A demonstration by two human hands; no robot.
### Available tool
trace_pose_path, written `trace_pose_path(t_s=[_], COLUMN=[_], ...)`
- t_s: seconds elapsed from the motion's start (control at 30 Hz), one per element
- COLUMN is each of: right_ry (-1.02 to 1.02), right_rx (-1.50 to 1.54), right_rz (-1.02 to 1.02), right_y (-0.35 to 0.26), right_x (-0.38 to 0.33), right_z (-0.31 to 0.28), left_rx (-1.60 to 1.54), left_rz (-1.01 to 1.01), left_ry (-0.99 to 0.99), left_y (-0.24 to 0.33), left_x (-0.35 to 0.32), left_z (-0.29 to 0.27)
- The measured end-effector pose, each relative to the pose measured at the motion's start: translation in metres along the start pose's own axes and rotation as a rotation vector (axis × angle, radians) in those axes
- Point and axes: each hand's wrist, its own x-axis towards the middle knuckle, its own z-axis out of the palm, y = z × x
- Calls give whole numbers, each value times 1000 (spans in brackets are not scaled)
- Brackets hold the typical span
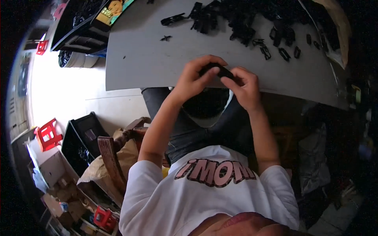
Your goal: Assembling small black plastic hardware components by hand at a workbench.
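My left hand [195, 76] and my right hand [244, 84] meet at the near edge of a grey table [145, 59]. Both grip one small black plastic part [220, 71], which shows between the fingertips. The left fingers curl over its left end. On its right end sit the right thumb and fingers. A heap of similar black plastic parts [236, 17] lies at the far side of the table. A few loose ones [283, 53] are scattered to the right of my hands.
A single black piece [165, 38] lies on the table's left part. Black crates [80, 141], cardboard boxes [53, 165] and a red stool [48, 133] stand on the floor at my left. My legs in dark trousers [185, 129] are under the table edge.
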Motion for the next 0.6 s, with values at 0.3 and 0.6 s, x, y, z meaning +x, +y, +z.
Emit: trace_pose_path(t_s=[0.3,0.6], right_ry=[654,344], right_rx=[-1134,-868], right_rz=[-266,54], right_y=[17,22], right_x=[25,11], right_z=[-69,-59], left_rx=[179,1304], left_rz=[108,-1], left_ry=[581,518], left_y=[13,13], left_x=[27,61], left_z=[-71,-87])
